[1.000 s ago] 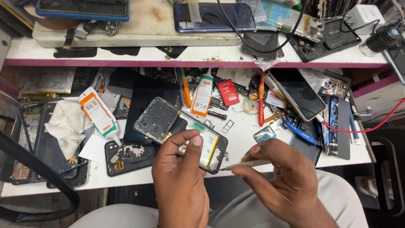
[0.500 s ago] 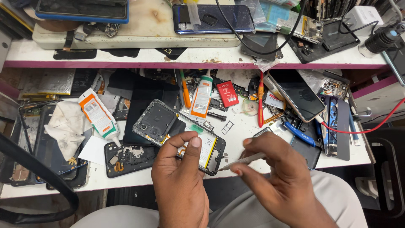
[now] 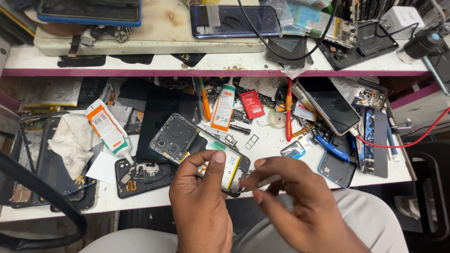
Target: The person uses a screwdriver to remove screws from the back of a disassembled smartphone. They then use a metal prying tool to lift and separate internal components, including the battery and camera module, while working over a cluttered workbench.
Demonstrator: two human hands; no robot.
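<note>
My left hand (image 3: 201,206) is closed around the opened phone (image 3: 225,171), thumb pressed flat across its upper face and the other fingers curled under it, so the phone sits just above the front edge of the bench (image 3: 140,199), tilted a little toward me. My right hand (image 3: 300,206) is pinched shut on a thin metal tool (image 3: 262,182), thumb and forefinger near its tip, and the tip rests against the lower right corner of the phone's frame. To do this well, I judge I should keep the left grip firm so the frame cannot twist, hold the tool low and nearly flat to the surface, and work with small pressure at the edge only, staying off the battery, which would not forgive a slip. The phone has its back off: a pale battery with printed labels and yellowish marks fills the middle, set in a dark frame, and my thumb hides part of it. Just up and left of it, leaning on the bench, is a dark back cover (image 3: 174,138) with camera cut-outs. A white and orange glue tube (image 3: 108,131) lies further left beside a crumpled cloth (image 3: 70,143), and a red-handled screwdriver (image 3: 288,110) lies well behind, among loose parts.
</note>
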